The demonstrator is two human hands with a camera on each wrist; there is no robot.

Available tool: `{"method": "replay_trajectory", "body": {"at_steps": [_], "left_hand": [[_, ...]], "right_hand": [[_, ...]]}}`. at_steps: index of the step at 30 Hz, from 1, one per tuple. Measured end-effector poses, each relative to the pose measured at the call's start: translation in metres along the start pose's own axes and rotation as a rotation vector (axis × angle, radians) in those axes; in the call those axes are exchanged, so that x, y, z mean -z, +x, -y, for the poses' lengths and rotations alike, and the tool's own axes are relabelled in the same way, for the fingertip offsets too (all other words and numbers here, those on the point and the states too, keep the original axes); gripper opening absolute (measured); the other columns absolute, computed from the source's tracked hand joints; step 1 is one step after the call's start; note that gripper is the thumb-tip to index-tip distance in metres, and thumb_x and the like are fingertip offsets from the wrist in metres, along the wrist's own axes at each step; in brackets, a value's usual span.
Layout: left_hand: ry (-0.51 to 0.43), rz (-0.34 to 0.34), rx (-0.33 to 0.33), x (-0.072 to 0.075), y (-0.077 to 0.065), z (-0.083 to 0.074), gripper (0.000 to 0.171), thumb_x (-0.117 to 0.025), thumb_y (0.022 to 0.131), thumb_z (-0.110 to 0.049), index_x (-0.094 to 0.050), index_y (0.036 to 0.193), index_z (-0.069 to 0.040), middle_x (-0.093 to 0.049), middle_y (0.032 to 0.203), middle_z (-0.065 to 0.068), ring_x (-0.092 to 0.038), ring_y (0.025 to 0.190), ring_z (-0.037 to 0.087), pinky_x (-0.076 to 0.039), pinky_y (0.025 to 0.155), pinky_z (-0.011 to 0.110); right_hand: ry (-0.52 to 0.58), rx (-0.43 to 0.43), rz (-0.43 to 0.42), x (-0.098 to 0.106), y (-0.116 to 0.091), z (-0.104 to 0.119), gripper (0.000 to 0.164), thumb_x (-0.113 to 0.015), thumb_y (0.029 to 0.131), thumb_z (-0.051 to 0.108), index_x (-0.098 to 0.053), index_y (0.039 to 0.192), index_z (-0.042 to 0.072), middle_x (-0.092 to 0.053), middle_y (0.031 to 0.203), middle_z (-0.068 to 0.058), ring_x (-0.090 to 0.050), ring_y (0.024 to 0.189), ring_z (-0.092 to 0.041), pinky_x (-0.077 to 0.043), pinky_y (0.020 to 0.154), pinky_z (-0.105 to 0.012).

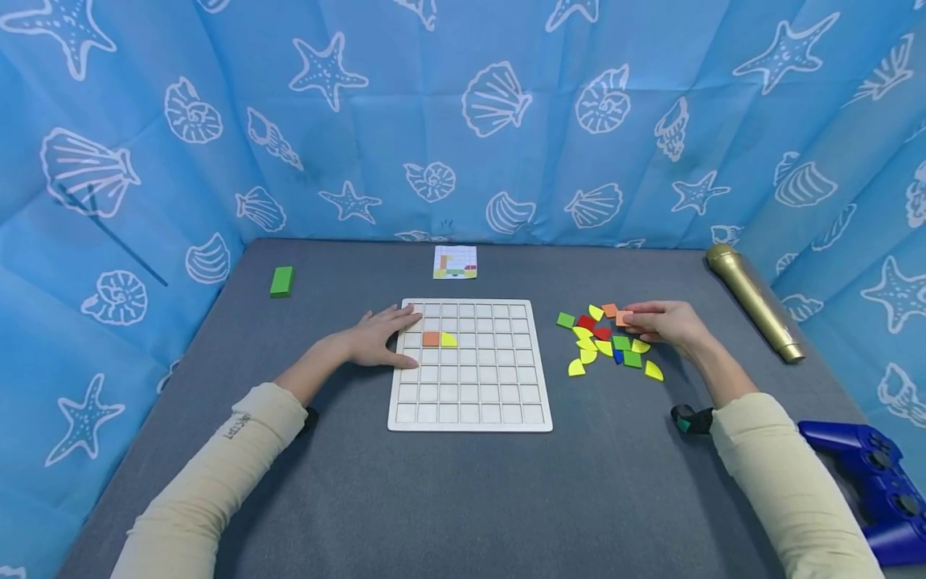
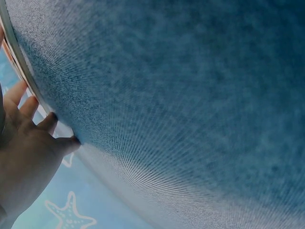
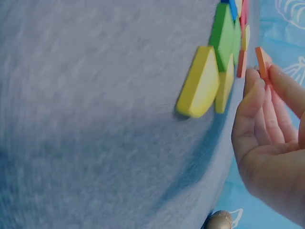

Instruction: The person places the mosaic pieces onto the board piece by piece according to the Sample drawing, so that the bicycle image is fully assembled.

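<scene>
A white grid board (image 1: 470,414) lies on the grey table. In its upper left part sit an orange square tile (image 1: 431,339) and a yellow quarter-round tile (image 1: 448,340), side by side. Fingers spread, my left hand (image 1: 372,338) rests at the board's left edge; the left wrist view shows its fingertips along the rim. My right hand (image 1: 671,324) pinches another orange square tile (image 3: 261,61) between thumb and fingers, just above the loose tiles. That pile holds several yellow quarter-round tiles (image 1: 653,371), green squares (image 1: 633,359), red tiles (image 1: 602,333), a blue piece (image 1: 618,356) and an orange tile (image 1: 609,310).
Behind the board lies a small printed pattern card (image 1: 455,263). A green block (image 1: 281,281) is at the far left. To the right are a gold microphone (image 1: 752,297) and a blue game controller (image 1: 868,482). A blue shell-print curtain (image 1: 448,121) surrounds the table.
</scene>
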State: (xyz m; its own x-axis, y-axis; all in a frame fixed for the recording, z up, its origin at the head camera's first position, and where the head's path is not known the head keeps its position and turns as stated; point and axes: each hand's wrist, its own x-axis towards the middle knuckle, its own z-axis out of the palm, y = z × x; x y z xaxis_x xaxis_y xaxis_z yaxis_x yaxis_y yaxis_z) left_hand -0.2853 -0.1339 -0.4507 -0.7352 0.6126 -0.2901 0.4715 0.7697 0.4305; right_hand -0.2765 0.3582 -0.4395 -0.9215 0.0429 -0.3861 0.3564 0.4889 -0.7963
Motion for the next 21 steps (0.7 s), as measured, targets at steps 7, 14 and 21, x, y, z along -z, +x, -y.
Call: {"method": "replay_trajectory", "body": {"at_steps": [7,14,21], "left_hand": [[-0.002,0.001,-0.009,0.001,-0.001,0.0,0.09,-0.065,0.086,-0.052,-0.02,0.154,-0.011,-0.01,0.158,0.013,-0.002,0.143,0.035,-0.001,0.109,0.061],[-0.009,-0.001,-0.012,0.0,-0.001,0.001,0.09,-0.065,0.086,-0.052,-0.02,0.153,-0.011,-0.011,0.158,0.013,-0.002,0.143,0.035,-0.001,0.109,0.061],[-0.009,-0.005,-0.017,0.0,-0.001,0.002,0.09,-0.065,0.086,-0.052,-0.021,0.153,-0.012,-0.01,0.158,0.012,-0.001,0.143,0.034,0.0,0.109,0.061]], "right_hand": [[0.102,-0.039,0.05,-0.006,-0.007,0.011,0.052,-0.061,0.095,0.021,-0.045,0.136,-0.007,-0.068,0.086,0.006,-0.066,0.081,-0.007,-0.054,0.076,-0.027],[0.202,-0.046,0.113,-0.02,-0.014,0.027,0.051,-0.059,0.096,0.012,-0.04,0.139,-0.009,-0.066,0.096,-0.002,-0.067,0.088,-0.012,-0.051,0.086,-0.031],[0.158,-0.029,0.139,-0.036,-0.016,0.037,0.048,-0.059,0.096,0.012,-0.043,0.137,-0.009,-0.06,0.113,-0.015,-0.066,0.091,-0.014,-0.05,0.088,-0.033]]}}
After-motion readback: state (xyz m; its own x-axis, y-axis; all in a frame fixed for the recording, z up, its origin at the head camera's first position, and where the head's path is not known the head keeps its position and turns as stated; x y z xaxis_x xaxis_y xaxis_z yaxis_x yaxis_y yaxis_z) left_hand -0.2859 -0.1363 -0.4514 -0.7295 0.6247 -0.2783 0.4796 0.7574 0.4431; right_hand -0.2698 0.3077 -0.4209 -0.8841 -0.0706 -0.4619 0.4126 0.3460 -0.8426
